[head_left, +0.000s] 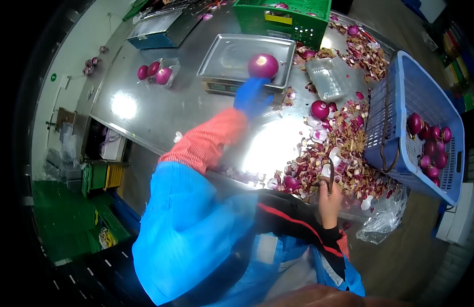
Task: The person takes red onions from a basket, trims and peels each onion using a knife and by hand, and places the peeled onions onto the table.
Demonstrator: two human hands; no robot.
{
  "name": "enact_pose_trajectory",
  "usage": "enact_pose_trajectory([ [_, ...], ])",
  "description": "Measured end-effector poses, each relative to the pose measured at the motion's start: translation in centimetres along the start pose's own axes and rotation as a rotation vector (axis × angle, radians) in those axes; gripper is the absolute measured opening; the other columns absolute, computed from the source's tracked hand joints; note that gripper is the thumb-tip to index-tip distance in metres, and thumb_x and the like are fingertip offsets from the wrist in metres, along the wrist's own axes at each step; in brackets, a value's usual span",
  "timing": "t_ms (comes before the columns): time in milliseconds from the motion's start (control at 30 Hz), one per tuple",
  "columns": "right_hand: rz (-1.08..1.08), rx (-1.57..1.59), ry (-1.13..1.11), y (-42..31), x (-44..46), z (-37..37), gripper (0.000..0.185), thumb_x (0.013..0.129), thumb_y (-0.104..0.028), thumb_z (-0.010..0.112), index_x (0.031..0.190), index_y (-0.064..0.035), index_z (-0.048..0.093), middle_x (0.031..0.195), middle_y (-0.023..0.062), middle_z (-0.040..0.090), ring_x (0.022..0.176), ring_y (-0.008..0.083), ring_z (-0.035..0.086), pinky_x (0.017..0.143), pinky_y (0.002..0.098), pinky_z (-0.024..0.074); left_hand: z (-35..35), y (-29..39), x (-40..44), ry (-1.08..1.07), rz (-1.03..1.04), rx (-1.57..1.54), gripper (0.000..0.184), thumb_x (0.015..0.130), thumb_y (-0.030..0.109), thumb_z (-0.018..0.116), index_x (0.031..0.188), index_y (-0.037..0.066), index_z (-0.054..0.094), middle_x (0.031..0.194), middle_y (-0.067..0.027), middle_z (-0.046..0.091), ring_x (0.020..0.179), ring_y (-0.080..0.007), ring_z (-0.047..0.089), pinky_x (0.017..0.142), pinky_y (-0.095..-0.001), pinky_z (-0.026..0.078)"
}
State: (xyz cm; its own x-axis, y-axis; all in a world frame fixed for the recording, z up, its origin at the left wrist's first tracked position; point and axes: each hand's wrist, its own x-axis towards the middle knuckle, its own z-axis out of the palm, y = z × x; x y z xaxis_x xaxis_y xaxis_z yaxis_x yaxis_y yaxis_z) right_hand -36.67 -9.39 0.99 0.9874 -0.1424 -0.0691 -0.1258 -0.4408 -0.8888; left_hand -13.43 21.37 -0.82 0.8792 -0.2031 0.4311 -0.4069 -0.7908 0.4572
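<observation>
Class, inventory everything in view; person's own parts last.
Metal table: one, silver, centre.
Metal weighing scale: one, silver, on table.
Large round onion: one, purple, on scale.
Smaller round onions: three, purple, left of scale.
Rectangular box: one, blue, table's far side.
Perforated plastic crate: one, green, beyond scale.
Clear plastic container: one or more, colourless, right of scale.
Papery onion skins: countless, purple and brown, table's right.
Onions amid skins: several, purple, table's right.
Slatted plastic basket: one, blue, right, holding about ten purple onions.
Crumpled plastic bag: one, clear, near edge.
Plastic crates: several, green and yellow, lower left.
Slim curved tool: one, dark, above skins.
Left hand: one, blue-gloved, by large onion.
Right hand: one, bare, gripping tool.
</observation>
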Motion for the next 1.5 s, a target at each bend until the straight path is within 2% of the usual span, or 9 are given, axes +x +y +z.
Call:
enact_pose_trajectory([
  [233, 0.014, -0.008, -0.143, -1.1, 0.5, 2.5, 0.017, 0.094, -0.01, 0.055, 0.105, -0.0009, 0.066, 0.089, 0.0138, 0.068, 0.078, 0.0218, 0.063, 0.071, 0.0324, 0.049, 5.6, -5.2, -9.5, -0.54, -0.602, -0.042, 0.036, 0.087, 0.029, 0.065, 0.116, 0.008, 0.064, 0.093, -0.0202, 0.066, 0.096, -0.0393, 0.064, 0.088, -0.0433, 0.05],
  [467, -0.028, -0.059, -0.277, -2.8, 0.8, 5.3, 0.016, 0.094, -0.011, 0.056, 0.102, -0.0011, 0.066, 0.088, 0.0144, 0.067, 0.079, 0.0246, 0.063, 0.072, 0.0337, 0.0485, 1.8, -20.2, -21.7, 0.081, -0.662, -0.088, 0.018, 0.092, 0.019, 0.056, 0.09, 0.004, 0.065, 0.082, -0.0154, 0.066, 0.068, -0.0292, 0.065, 0.061, -0.0403, 0.053],
  [567, -0.115, -0.117, -0.295, -2.3, 0.7, 6.6, 0.016, 0.094, -0.011, 0.056, 0.101, -0.0007, 0.065, 0.087, 0.0156, 0.066, 0.078, 0.0266, 0.063, 0.072, 0.0348, 0.0484, -7.5, -20.1, -20.4, 0.275, -1.22, -0.453, 0.023, 0.092, 0.023, 0.054, 0.085, 0.003, 0.062, 0.086, -0.0184, 0.067, 0.063, -0.0312, 0.065, 0.061, -0.0411, 0.055],
  [767, -0.196, -0.102, -0.336, -3.1, 0.5, 8.8, 0.019, 0.094, -0.014, 0.057, 0.101, 0.0012, 0.063, 0.086, 0.0194, 0.065, 0.078, 0.0334, 0.063, 0.071, 0.0375, 0.0481, -9.0, -26.1, -15.9, 0.51, -1.444, -1.047, 0.051, 0.089, 0.039, 0.064, 0.123, 0.005, 0.048, 0.106, -0.0306, 0.06, 0.077, -0.0354, 0.066, 0.069, -0.0443, 0.056],
  [867, -0.173, -0.164, -0.336, -3.3, 0.3, 9.0, 0.02, 0.094, -0.015, 0.056, 0.102, 0.0017, 0.063, 0.087, 0.0205, 0.064, 0.079, 0.0358, 0.062, 0.071, 0.0384, 0.0479, -8.5, -20.8, -13.2, 0.533, -1.098, 0.323, 0.082, 0.084, 0.047, 0.067, 0.146, 0.012, 0.028, 0.13, -0.031, 0.049, 0.115, -0.0408, 0.055, 0.095, -0.0502, 0.048],
  [1100, -0.075, -0.143, -0.243, -2.0, -0.5, 8.0, 0.022, 0.094, -0.016, 0.056, 0.103, 0.0021, 0.063, 0.087, 0.0221, 0.063, 0.08, 0.0366, 0.062, 0.073, 0.0385, 0.0472, -8.1, -22.3, -14.1, 0.231, -1.414, 0.08, 0.084, 0.081, 0.048, 0.068, 0.15, 0.018, 0.03, 0.138, -0.0268, 0.043, 0.128, -0.0436, 0.042, 0.105, -0.0511, 0.038],
  [1200, -0.031, -0.109, -0.214, -0.6, -0.8, 7.9, 0.023, 0.094, -0.018, 0.055, 0.103, 0.0017, 0.063, 0.087, 0.0218, 0.063, 0.079, 0.0373, 0.06, 0.073, 0.0386, 0.0473, -9.1, -20.5, -13.2, 0.464, -1.223, 0.249, 0.078, 0.082, 0.041, 0.069, 0.146, 0.011, 0.036, 0.134, -0.0248, 0.047, 0.125, -0.0425, 0.045, 0.103, -0.0502, 0.04],
  [1300, -0.039, -0.158, -0.235, -0.6, -0.4, 8.2, 0.022, 0.094, -0.017, 0.055, 0.103, 0.0013, 0.063, 0.088, 0.022, 0.063, 0.08, 0.0381, 0.061, 0.073, 0.0392, 0.0479, -8.5, -21.0, -9.6, 0.684, -0.485, 0.301, 0.077, 0.078, 0.034, 0.074, 0.142, 0.005, 0.041, 0.132, -0.0226, 0.049, 0.124, -0.0395, 0.046, 0.104, -0.047, 0.04],
  [1500, -0.124, -0.166, -0.264, -2.7, 1.4, 9.2, 0.02, 0.093, -0.013, 0.056, 0.106, 0.0002, 0.064, 0.094, 0.0233, 0.065, 0.087, 0.0398, 0.063, 0.077, 0.0403, 0.0496, -4.7, -7.4, 4.8, 0.133, -0.033, -0.072, 0.097, 0.067, 0.037, 0.085, 0.144, 0.004, 0.036, 0.147, -0.0237, 0.036, 0.136, -0.0401, 0.035, 0.113, -0.0452, 0.031],
])
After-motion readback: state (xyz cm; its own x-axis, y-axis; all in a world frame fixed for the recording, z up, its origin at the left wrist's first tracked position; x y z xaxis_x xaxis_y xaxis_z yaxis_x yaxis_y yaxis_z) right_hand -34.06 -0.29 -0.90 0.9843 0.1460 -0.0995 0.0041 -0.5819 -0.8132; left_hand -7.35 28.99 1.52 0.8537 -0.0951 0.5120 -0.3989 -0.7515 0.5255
